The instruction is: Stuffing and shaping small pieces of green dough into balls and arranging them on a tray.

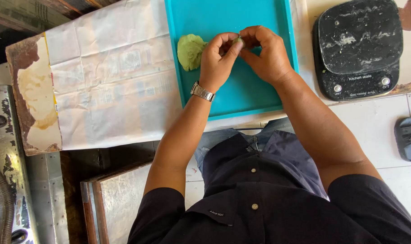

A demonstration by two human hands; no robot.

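Observation:
Both my hands meet over a teal tray (259, 90). My left hand (218, 61), with a metal watch on its wrist, and my right hand (267, 54) pinch a small piece of green dough (238, 42) between their fingertips. A larger lump of green dough (190, 51) lies on the tray just left of my left hand.
A black kitchen scale (356, 47), dusted with flour, stands right of the tray. White paper (110, 86) covers the worn board on the left. A metal-topped surface (119, 199) sits lower left. A dark sandal (408, 138) lies on the white floor tiles at right.

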